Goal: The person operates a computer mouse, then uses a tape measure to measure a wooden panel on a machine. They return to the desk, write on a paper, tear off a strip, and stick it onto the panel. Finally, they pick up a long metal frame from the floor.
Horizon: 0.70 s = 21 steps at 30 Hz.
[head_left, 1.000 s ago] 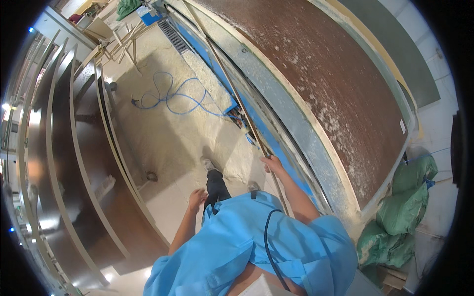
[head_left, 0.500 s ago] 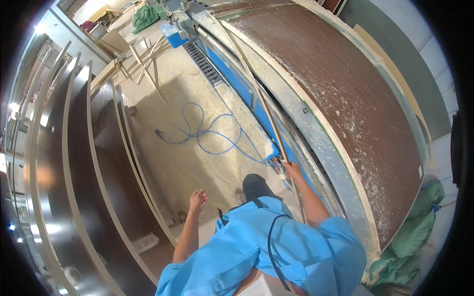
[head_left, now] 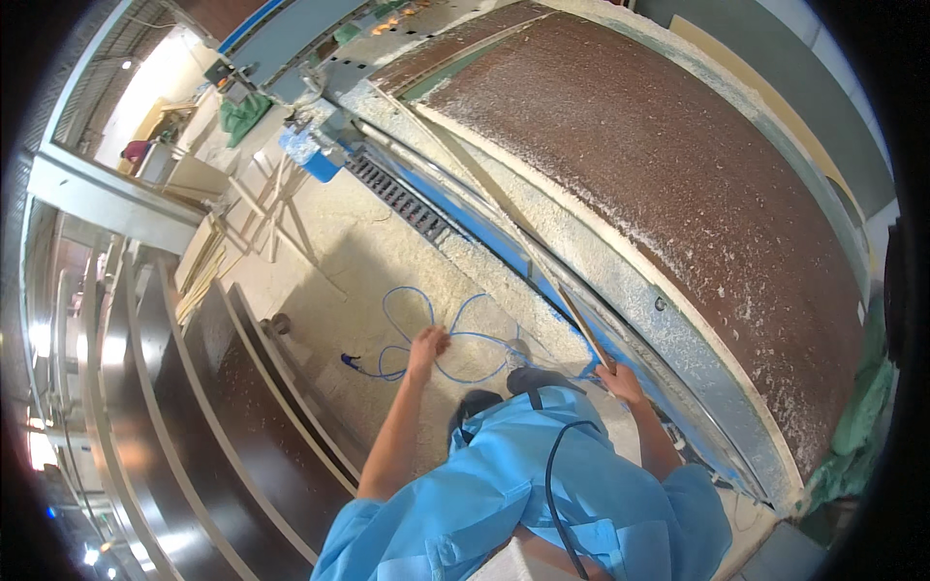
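My right hand is closed round the near end of a long, thin wooden strip. The strip slants away to the upper left, along the edge of a long machine bed. My left hand hangs in the air with nothing in it, its fingers loosely bent. Below it, in the picture, a blue hose lies in loops on the dusty floor. A large brown panel, sprinkled with pale shavings, lies on the machine bed to my right.
Several dark panels stand on edge at my left. A blue bin stands by the machine's far side, near a black slotted strip. Loose wooden slats lie farther off. Green sacks are at the far right.
I have stepped forward along the machine. My right hand still holds the wooden strip. My left hand has swung forward, and now appears over the hose's loops.
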Available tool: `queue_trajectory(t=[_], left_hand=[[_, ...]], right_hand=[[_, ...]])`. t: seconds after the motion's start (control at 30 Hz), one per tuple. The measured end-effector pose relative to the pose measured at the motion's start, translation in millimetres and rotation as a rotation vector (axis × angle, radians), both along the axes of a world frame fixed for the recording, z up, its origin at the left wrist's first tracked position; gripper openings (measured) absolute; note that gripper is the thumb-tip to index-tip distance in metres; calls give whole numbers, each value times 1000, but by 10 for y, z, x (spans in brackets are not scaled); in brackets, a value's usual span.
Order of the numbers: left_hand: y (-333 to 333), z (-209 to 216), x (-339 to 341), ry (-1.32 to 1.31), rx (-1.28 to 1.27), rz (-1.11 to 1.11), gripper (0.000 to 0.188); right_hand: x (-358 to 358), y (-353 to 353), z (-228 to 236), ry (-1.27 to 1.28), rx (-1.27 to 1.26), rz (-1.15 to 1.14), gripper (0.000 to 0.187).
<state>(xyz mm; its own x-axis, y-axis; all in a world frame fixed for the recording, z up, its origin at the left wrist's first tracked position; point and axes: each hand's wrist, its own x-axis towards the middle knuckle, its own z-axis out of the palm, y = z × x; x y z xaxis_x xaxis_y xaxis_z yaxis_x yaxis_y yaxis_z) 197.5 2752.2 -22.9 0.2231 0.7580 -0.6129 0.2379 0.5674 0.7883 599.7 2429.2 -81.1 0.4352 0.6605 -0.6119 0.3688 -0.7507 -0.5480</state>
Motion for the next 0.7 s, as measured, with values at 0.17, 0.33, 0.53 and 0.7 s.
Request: queue_trajectory(t=[0.17,0.33,0.53,0.7], left_hand=[[1308,8,510,-30,58,-106,40],[2923,-47,1136,-93,90,-151,35],[4999,-145,1859,-136,38,70,49],[6776,-383,2291,89,177,175,42]], right_hand=[[-38,83,477,137,-233,-137,67],[-384,378,518,33,-145,-141,68],[-661,1453,356,-45,-152,-158,62],[-1008,2070,540,-245,-268,-290,63]])
